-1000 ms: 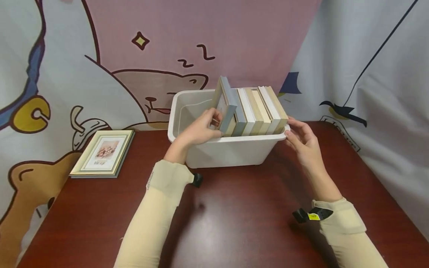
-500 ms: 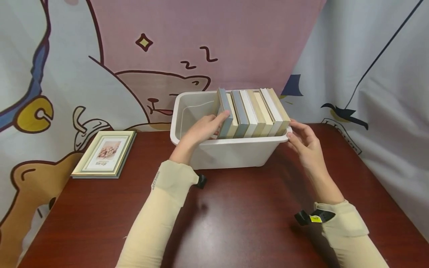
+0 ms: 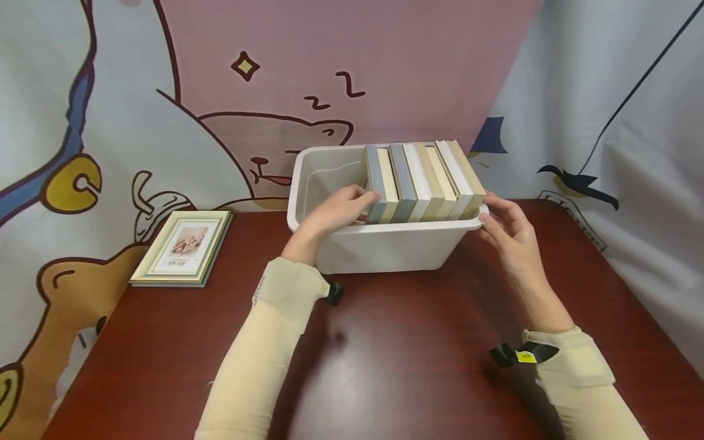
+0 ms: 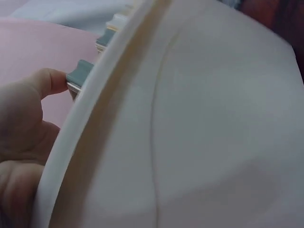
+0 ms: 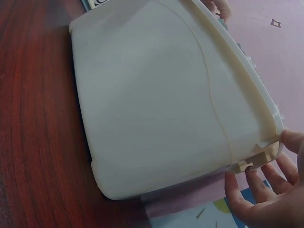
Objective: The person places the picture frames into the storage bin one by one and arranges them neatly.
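My left hand point(image 3: 343, 208) reaches over the front rim of a white plastic bin point(image 3: 379, 250). It holds the front corner of a blue-grey picture frame point(image 3: 376, 177), the leftmost of several standing upright in a row. In the left wrist view, one fingertip touches the corner of that frame point(image 4: 80, 72); the bin wall hides part of the hand. Gripping the bin's right end, my right hand point(image 3: 508, 235) has its thumb at the rim and its fingers beneath, as the right wrist view of the hand point(image 5: 270, 190) also shows.
A cream picture frame point(image 3: 187, 247) with a flower print lies flat on top of a grey one at the left of the dark red table point(image 3: 412, 342). Inside the bin, the left part is bare. A printed cloth point(image 3: 429, 67) hangs behind the table.
The blue-grey frame went from raised and tilted to down in the bin, upright against the row. My left hand lowered with it. The right hand keeps its grip on the bin.
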`<state>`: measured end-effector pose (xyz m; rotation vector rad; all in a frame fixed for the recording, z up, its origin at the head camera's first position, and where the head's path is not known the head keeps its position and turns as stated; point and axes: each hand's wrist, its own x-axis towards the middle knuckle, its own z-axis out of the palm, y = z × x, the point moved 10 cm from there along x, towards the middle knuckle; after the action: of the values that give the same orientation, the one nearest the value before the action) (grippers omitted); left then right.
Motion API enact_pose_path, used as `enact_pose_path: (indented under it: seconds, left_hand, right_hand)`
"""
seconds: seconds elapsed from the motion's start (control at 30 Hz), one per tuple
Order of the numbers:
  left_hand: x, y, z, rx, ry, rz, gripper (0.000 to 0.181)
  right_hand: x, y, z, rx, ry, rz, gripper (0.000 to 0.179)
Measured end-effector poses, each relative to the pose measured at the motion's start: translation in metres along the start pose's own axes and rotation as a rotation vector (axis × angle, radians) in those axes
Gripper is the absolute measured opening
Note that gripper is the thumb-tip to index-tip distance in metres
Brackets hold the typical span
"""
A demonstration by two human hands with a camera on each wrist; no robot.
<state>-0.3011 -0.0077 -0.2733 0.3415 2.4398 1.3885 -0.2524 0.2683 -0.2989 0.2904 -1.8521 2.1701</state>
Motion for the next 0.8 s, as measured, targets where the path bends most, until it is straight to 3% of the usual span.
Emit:
enact_pose_path:
  seconds: [0.17, 0.37, 0.6, 0.8]
  left_hand:
    - [-0.001, 0.004, 0.000, 0.088, 0.060, 0.009, 0.048]
    - [-0.011, 0.011, -0.022, 0.183, 0.247, 0.071, 0.045]
    - [-0.036, 0.017, -0.078, 0.144, 0.445, 0.201, 0.032]
    - [-0.059, -0.008, -0.131, -0.055, 0.586, 0.264, 0.029]
  right_hand:
    - [-0.002, -0.001, -0.006, -0.020, 0.000, 0.009, 0.033]
    - [-0.001, -0.002, -0.002, -0.020, -0.006, 0.015, 0.035]
    - [0.004, -0.003, -0.001, -0.011, -0.008, 0.025, 0.036]
    - [0.002, -0.001, -0.002, -0.010, 0.005, 0.045, 0.034]
